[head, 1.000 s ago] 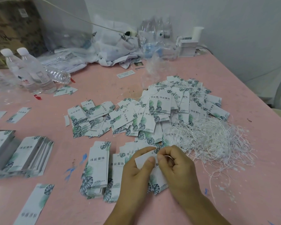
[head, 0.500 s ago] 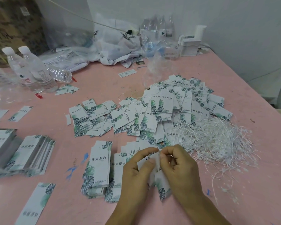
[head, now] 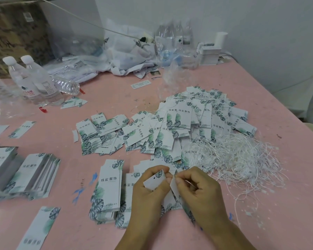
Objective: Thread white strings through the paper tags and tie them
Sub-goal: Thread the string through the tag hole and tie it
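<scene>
Near the table's point(head: 233, 73) front edge, the left hand point(head: 148, 192) pinched a punched tag point(head: 154, 181) hole-up while the right hand point(head: 197, 192) pinched another tag point(head: 174, 188) edge-on, seemingly to thread string from the pile point(head: 233, 159) beside.

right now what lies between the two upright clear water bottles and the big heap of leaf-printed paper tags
In the head view: a clear plastic bottle lying on its side, a couple of loose tags, then bare pink table.
</scene>
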Demonstrator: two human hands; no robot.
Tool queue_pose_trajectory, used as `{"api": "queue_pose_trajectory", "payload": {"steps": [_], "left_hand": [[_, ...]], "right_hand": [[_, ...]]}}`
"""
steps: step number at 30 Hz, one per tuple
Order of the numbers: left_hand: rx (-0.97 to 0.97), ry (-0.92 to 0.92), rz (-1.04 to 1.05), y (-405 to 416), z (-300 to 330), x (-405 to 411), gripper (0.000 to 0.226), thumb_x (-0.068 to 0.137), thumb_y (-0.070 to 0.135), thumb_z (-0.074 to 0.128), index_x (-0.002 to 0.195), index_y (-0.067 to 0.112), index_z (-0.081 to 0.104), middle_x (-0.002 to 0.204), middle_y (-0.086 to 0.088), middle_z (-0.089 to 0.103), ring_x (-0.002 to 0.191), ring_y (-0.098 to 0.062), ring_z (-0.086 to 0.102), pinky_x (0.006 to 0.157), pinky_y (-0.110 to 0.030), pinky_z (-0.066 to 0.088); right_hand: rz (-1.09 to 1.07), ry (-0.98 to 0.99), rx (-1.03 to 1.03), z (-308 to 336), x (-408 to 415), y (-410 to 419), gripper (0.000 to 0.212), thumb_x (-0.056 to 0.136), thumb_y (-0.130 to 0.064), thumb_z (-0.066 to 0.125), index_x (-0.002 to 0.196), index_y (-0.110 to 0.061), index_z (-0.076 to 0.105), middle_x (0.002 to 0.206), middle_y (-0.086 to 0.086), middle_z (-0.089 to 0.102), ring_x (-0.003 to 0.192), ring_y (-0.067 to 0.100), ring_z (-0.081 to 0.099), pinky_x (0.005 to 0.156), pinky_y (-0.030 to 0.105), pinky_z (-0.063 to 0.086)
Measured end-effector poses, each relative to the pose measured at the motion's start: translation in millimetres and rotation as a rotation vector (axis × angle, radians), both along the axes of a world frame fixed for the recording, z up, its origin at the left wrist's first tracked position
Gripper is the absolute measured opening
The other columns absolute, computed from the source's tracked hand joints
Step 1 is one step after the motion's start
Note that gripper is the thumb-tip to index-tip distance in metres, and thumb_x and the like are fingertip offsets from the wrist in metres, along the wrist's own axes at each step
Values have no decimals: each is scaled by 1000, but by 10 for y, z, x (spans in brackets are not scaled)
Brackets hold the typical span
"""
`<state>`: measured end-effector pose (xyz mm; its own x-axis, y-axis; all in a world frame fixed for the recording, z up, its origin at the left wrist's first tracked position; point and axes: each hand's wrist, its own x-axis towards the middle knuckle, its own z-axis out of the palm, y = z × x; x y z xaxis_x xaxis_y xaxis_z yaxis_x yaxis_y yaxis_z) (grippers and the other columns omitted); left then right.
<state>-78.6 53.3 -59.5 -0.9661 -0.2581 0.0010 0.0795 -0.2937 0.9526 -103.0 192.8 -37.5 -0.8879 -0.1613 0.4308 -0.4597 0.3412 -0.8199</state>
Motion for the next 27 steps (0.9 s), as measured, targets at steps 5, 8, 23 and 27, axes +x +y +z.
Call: {"api": "queue_pose_trajectory", "payload": {"steps": [5, 8, 23, 27], "left_hand": [[-93, -21, 34, -1, -23, 10, 35, 76, 43, 81, 102, 23, 71, 92, -8, 74, 78, -23, 68, 70, -44, 53], [-73, -18, 44, -13, -8, 5, 34, 78, 43, 77, 102, 22, 68, 95, -8, 72, 81, -25, 65, 74, -45, 50], [-138, 15, 32, 87, 71, 40, 32, 82, 45, 70, 104, 23, 63, 92, -7, 69, 82, -27, 66, 73, -45, 50], [-208, 19, 58, 77, 90, 54, 29, 83, 46, 67, 105, 26, 65, 101, -3, 68, 98, -31, 66, 88, -50, 51]], "right_hand": [[57, -163, -49, 34, 19, -2, 7, 82, -34, 65, 85, -36, 70, 79, -12, 67, 62, 8, 58, 57, 16, 47], [161, -585, -260, 68, -63, 48, 9, 79, -28, 71, 87, -25, 74, 69, -4, 68, 50, 13, 55, 46, 21, 47], [33, -377, -233, 90, -5, -7, 39, 69, -65, 70, 90, -32, 73, 53, 2, 47, 49, 6, 41, 45, 20, 36], [44, -296, -123, 45, 27, -35, 27, 72, -56, 71, 87, -34, 72, 51, -8, 33, 50, 4, 33, 49, 20, 34]]}}
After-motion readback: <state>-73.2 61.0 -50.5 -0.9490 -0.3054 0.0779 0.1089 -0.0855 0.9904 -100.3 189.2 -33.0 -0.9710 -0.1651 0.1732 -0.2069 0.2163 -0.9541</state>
